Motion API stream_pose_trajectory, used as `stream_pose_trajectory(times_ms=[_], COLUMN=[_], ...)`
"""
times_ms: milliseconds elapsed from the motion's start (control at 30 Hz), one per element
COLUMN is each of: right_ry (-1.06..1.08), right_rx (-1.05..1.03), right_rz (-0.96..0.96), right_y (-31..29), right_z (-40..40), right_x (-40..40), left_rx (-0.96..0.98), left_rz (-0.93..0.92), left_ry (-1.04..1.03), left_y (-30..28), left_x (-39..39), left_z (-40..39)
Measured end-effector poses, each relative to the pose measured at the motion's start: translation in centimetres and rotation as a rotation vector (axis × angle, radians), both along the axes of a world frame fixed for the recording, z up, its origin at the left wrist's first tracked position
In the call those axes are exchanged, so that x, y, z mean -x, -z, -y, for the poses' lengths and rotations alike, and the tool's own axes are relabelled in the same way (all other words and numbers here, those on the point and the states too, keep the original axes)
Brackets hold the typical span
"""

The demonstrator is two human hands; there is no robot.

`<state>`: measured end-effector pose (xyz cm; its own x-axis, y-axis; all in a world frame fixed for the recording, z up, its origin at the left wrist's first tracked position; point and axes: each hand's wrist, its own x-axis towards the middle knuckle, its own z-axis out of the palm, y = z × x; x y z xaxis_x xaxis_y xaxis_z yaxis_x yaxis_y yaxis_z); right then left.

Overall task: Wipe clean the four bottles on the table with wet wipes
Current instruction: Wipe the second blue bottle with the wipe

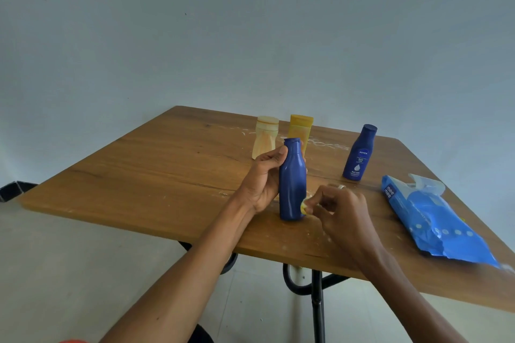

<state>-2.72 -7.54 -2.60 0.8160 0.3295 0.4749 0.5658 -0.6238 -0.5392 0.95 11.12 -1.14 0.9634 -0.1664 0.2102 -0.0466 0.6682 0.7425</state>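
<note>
Bare forearms, one ring

Both arms come into view uncovered from the lower edge up to the wrists, with no sleeve, cuff, watch or strap showing on either. The left grip [264, 178] is bare, with no ring or band on the fingers that show. The right grip [341, 207] wears a single pale, shiny ring [342, 187] on one finger near the knuckle line, on the far side of the grip. Nails are short and plain where they can be made out.

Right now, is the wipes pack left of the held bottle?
No, the wipes pack lies right of the blue bottle gripped by the left hand.
</note>
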Motion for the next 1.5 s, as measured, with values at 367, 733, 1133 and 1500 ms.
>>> stream_pose_trajectory(times_ms=[367, 733, 1133, 1500], right_ry=[-0.091, 0.021, 0.143, 0.01], right_rx=[0.106, -0.036, -0.535, -0.404], right_rz=[0.216, 0.386, 0.224, 0.123], right_y=[2.9, -0.5, -6.3, -4.6], right_z=[-3.2, -4.8, -4.8, -4.3], right_x=[2.8, 1.2, -1.4, -0.1], left_rx=[-0.024, -0.123, -0.141, -0.206], left_rz=[-0.028, -0.029, 0.076, 0.159], left_ry=[-0.073, -0.065, -0.005, -0.069], left_y=[0.0, -0.2, 0.0, -0.1], left_x=[-0.2, 0.0, 0.7, 0.4], left_z=[0.3, 0.3, 0.2, 0.0])
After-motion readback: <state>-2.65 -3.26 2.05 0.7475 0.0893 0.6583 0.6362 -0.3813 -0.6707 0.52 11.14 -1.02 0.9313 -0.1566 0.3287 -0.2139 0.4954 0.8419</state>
